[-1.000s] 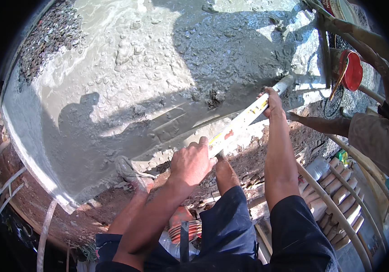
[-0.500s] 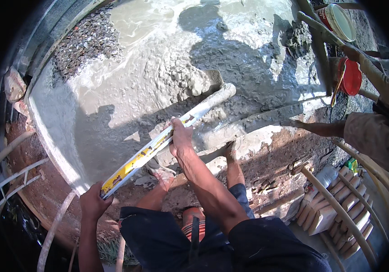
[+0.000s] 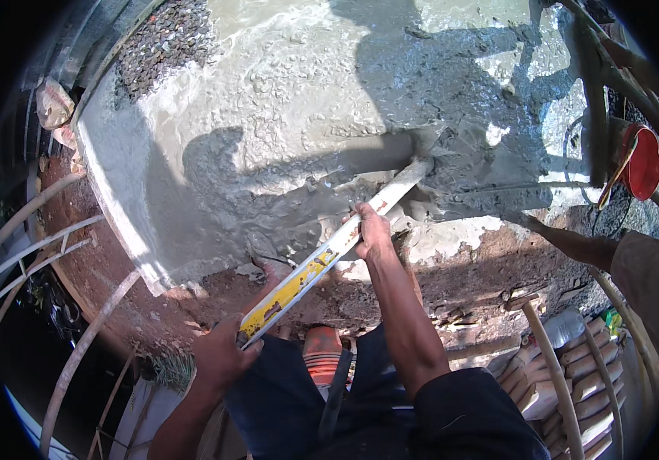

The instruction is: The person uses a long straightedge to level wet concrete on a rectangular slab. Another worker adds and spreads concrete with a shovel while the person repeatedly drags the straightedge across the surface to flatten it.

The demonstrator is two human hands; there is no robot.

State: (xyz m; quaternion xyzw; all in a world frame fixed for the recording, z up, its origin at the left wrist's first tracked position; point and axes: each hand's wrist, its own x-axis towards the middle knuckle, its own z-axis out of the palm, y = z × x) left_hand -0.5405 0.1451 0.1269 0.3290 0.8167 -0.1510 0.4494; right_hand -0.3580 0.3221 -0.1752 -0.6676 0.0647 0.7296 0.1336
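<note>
A long hoe with a white and yellow handle (image 3: 299, 287) slants across the middle, from lower left to upper right. My left hand (image 3: 226, 353) is closed round its lower end, close to my thigh. Farther up, my right hand (image 3: 373, 230) grips the white part of the handle. At the far end the grey, mortar-coated blade (image 3: 379, 152) lies in wet concrete (image 3: 291, 115), its edge partly sunk and hard to make out. The concrete covers most of the upper view, and my shadow falls on it.
Gravel (image 3: 164, 50) is heaped at the upper left, by a pale raised edge (image 3: 118, 215). A red bucket (image 3: 642, 162) and another person's leg (image 3: 575, 244) are at the right. Wooden poles (image 3: 556, 376) and stacked tan bags (image 3: 594, 383) stand lower right. An orange bucket (image 3: 322, 356) sits between my legs.
The hoe's blade has gone from showing above the mix to lying lower in it. Both hands have shifted right in view and the left one is nearer my body. The view has shifted too.
</note>
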